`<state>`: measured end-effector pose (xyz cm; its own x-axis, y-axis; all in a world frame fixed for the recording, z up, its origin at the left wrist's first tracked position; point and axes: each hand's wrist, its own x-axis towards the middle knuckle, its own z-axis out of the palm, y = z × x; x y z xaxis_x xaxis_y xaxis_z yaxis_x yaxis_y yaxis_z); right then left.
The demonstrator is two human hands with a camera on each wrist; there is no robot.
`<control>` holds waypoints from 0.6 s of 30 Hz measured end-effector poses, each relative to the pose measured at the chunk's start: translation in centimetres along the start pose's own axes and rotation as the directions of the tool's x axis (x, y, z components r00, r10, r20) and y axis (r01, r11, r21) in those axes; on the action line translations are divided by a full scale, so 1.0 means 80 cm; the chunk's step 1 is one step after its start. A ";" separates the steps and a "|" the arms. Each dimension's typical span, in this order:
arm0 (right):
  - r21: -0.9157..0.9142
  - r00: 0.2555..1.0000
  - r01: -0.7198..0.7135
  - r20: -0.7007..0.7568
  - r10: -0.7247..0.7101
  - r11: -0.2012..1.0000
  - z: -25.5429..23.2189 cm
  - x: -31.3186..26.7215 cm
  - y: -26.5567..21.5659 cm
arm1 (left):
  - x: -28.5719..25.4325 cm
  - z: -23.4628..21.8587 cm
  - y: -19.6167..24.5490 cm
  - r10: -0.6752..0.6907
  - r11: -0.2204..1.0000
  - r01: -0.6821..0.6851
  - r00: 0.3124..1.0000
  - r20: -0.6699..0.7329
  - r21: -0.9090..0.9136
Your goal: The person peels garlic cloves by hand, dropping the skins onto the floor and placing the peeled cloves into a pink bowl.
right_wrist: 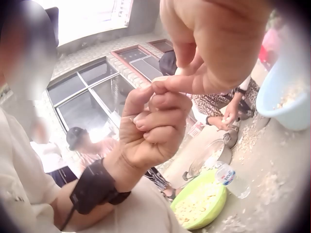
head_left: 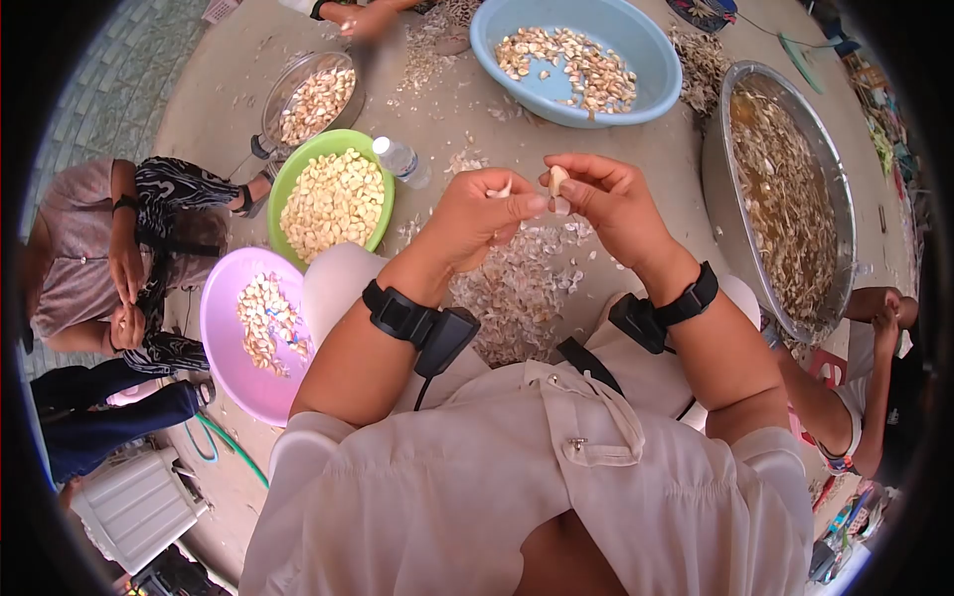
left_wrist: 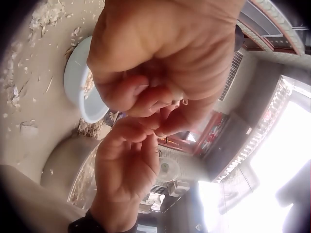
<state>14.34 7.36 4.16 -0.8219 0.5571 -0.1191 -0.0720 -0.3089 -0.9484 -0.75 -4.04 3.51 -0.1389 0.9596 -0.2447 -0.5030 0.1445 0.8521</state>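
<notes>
In the head view my right hand (head_left: 618,207) pinches a garlic clove (head_left: 557,180) between thumb and fingers, over the ground in front of me. My left hand (head_left: 475,221) meets it there, its thumb tip right at the clove's lower edge. A small pale garlic piece (head_left: 503,189) shows between the curled fingers of the left hand. Both wrist views show the fingertips of the two hands together, with the clove mostly hidden. Below the hands lies a heap of papery garlic skins (head_left: 522,288).
At left stand a green basin (head_left: 383,223) of peeled cloves, a pink basin (head_left: 221,318) and a water bottle (head_left: 399,162). Ahead is a blue basin (head_left: 636,104) of cloves; at right, a metal tub (head_left: 717,189) with skins in liquid. Other people sit on both sides.
</notes>
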 end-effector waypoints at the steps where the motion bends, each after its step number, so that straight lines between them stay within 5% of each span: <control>1: -0.141 0.998 0.062 -0.004 -0.064 0.988 0.000 0.001 0.000 | 0.001 0.001 0.001 0.011 0.999 -0.008 0.996 -0.086 0.037; 4: -0.495 0.960 0.269 0.071 -0.271 0.826 -0.002 0.003 0.000 | 0.009 0.005 -0.002 0.115 0.981 -0.085 0.980 -0.163 0.176; 7: -0.547 0.932 0.348 0.112 -0.345 0.762 0.008 0.002 -0.001 | 0.014 0.009 -0.011 0.227 0.945 -0.188 0.966 -0.123 0.269; 18: -0.648 0.896 0.401 0.128 -0.426 0.648 0.011 0.002 0.004 | 0.018 0.007 -0.018 0.200 0.953 -0.144 0.961 -0.193 0.268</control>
<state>13.71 6.71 4.11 -0.7776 0.5321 0.3349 -0.0098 0.5223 -0.8527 0.24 -2.71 2.21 -0.3989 0.9039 -0.1542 -0.2307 0.0639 0.9709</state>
